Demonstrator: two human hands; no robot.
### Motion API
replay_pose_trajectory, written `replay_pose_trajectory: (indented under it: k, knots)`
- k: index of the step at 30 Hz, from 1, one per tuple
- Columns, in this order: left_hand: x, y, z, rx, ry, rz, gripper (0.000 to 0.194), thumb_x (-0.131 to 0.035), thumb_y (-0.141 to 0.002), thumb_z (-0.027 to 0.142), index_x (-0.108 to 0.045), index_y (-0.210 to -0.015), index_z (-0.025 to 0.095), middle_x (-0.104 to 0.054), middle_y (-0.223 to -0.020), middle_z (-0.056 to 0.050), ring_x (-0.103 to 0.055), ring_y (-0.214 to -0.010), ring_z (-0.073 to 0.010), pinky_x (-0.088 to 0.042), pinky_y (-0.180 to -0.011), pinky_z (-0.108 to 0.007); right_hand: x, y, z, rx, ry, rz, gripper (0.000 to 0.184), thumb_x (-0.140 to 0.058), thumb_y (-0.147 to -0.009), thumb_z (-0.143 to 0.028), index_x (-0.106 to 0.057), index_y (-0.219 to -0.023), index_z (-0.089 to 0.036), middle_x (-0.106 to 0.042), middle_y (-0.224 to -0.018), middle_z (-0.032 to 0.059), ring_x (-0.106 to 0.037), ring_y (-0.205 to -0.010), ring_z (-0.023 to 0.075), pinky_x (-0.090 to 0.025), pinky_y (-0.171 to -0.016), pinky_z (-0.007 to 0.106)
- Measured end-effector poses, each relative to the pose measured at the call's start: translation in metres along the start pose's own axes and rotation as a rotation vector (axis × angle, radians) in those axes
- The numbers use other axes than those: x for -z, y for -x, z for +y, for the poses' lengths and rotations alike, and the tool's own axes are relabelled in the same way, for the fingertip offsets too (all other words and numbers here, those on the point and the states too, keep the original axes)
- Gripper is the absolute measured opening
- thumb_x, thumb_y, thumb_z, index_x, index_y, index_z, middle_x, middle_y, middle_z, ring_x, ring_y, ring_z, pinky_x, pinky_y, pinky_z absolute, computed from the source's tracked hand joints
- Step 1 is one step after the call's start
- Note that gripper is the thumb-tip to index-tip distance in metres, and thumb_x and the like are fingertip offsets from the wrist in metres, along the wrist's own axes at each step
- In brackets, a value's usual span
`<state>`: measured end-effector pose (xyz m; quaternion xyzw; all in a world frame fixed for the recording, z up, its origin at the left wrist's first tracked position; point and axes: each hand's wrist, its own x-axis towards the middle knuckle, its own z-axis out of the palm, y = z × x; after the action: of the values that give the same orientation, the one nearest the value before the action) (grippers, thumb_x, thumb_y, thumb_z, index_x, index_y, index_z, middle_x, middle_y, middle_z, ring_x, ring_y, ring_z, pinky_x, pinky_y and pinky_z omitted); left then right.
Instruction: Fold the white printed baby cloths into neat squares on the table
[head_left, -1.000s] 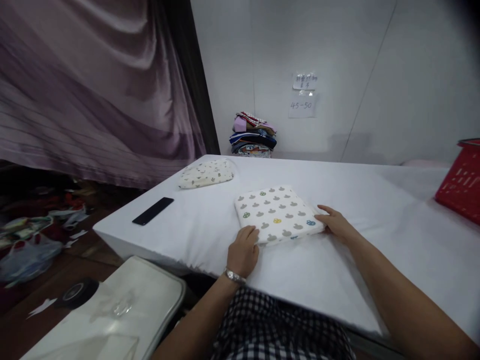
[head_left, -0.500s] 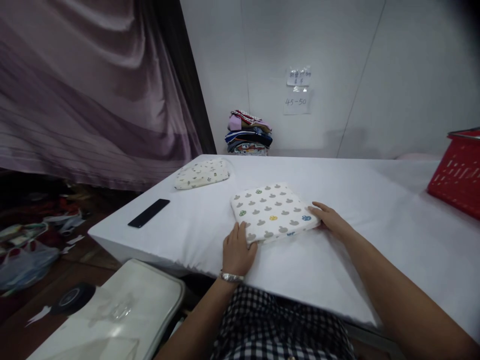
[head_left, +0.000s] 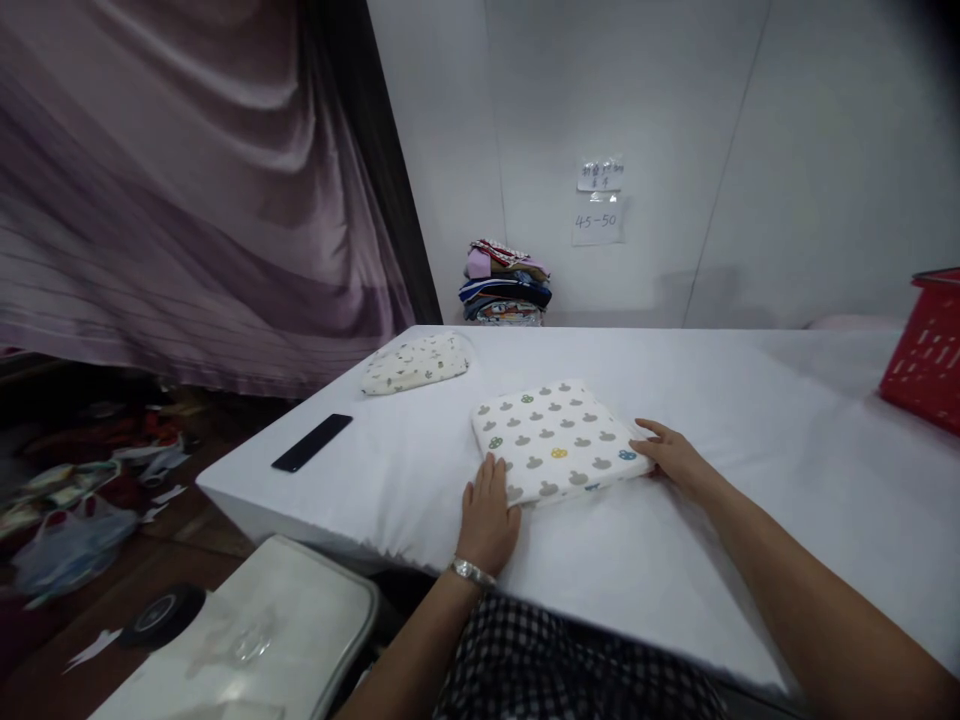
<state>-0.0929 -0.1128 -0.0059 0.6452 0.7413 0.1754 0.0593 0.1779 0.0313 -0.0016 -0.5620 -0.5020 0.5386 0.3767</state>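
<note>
A folded white cloth [head_left: 551, 440] with a grey mushroom-like print and a few green, yellow and blue shapes lies on the white-covered table [head_left: 420, 470]. At its near left corner rests my left hand [head_left: 487, 515], fingers extended against the edge, a silver band on the wrist. My right hand [head_left: 669, 455] grips the right corner of the cloth, with one finger stretched out above it; its other fingers are partly hidden. Farther left on the table lies another folded cloth [head_left: 416, 363], cream with a small dark print.
A black phone-like slab [head_left: 312, 443] lies near the table's left edge. A stack of folded clothes [head_left: 506, 285] stands by the wall, and a red basket [head_left: 926, 350] at the right. Below left are a white stool-like surface [head_left: 247, 620] and a plastic bag [head_left: 75, 545].
The view has tilted up slightly and shifted left. The cloth stays in about the same place on the table. My left hand's fingers are straighter along its edge.
</note>
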Motion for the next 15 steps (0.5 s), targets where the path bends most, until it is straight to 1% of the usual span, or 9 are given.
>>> replay_pose_trajectory:
  k: [2,4,6,9,11,13,15]
  knots:
    - [0.010,-0.004,-0.003,-0.013,0.052,-0.077,0.066,-0.048,-0.077,0.023,-0.030,-0.139,0.013,-0.020,-0.149,-0.013,-0.019,-0.137,-0.0233,-0.023,-0.110,-0.044,0.000,-0.001,0.000,-0.009,0.000,-0.005,0.066,-0.067,-0.070,-0.029,-0.045,-0.131,-0.018,-0.062,-0.090,0.0080,-0.055,-0.058,0.0133,-0.045,-0.046,0.023]
    - [0.023,-0.013,-0.007,-0.036,0.107,-0.124,0.066,-0.050,-0.078,0.038,-0.034,-0.138,0.014,-0.022,-0.148,-0.013,-0.023,-0.136,-0.0234,-0.026,-0.109,-0.041,0.000,-0.002,0.001,-0.016,0.002,-0.001,0.064,-0.066,-0.071,-0.029,-0.046,-0.130,-0.017,-0.062,-0.091,0.0089,-0.056,-0.060,0.0141,-0.045,-0.046,0.023]
    - [0.035,-0.030,-0.008,-0.026,0.121,-0.098,0.068,-0.047,-0.080,0.051,-0.037,-0.136,0.015,-0.021,-0.149,-0.013,-0.022,-0.137,-0.0240,-0.025,-0.110,-0.040,-0.001,-0.002,0.001,-0.017,0.003,0.005,0.062,-0.067,-0.071,-0.029,-0.048,-0.128,-0.017,-0.062,-0.091,0.0093,-0.056,-0.061,0.0147,-0.045,-0.045,0.023]
    - [0.045,-0.067,-0.004,0.032,0.050,-0.006,0.072,-0.040,-0.082,0.060,-0.034,-0.138,0.015,-0.013,-0.151,-0.012,-0.011,-0.139,-0.0269,-0.016,-0.111,-0.046,-0.001,-0.002,0.002,-0.009,0.004,0.007,0.059,-0.067,-0.070,-0.030,-0.051,-0.125,-0.016,-0.063,-0.090,0.0092,-0.057,-0.062,0.0151,-0.046,-0.046,0.023]
    - [0.042,-0.095,-0.001,0.025,-0.006,0.023,0.074,-0.036,-0.082,0.062,-0.031,-0.139,0.015,-0.009,-0.151,-0.012,-0.006,-0.139,-0.0275,-0.012,-0.110,-0.050,-0.001,-0.001,0.002,-0.002,0.009,0.009,0.058,-0.067,-0.070,-0.030,-0.053,-0.124,-0.017,-0.063,-0.089,0.0086,-0.057,-0.061,0.0148,-0.046,-0.047,0.023]
    - [0.034,-0.120,0.002,0.001,-0.061,0.031,0.075,-0.032,-0.082,0.064,-0.028,-0.140,0.015,-0.006,-0.152,-0.012,-0.004,-0.140,-0.0269,-0.010,-0.111,-0.050,0.000,-0.001,0.003,0.001,0.013,0.010,0.057,-0.068,-0.069,-0.030,-0.054,-0.123,-0.017,-0.063,-0.088,0.0076,-0.057,-0.060,0.0142,-0.045,-0.047,0.023]
    - [0.021,-0.140,0.003,-0.013,-0.113,-0.018,0.075,-0.029,-0.083,0.064,-0.028,-0.140,0.017,-0.007,-0.152,-0.010,-0.003,-0.140,-0.0265,-0.008,-0.111,-0.050,0.001,-0.003,0.004,0.005,0.007,0.002,0.056,-0.068,-0.069,-0.031,-0.055,-0.122,-0.018,-0.063,-0.086,0.0069,-0.056,-0.059,0.0139,-0.044,-0.045,0.023]
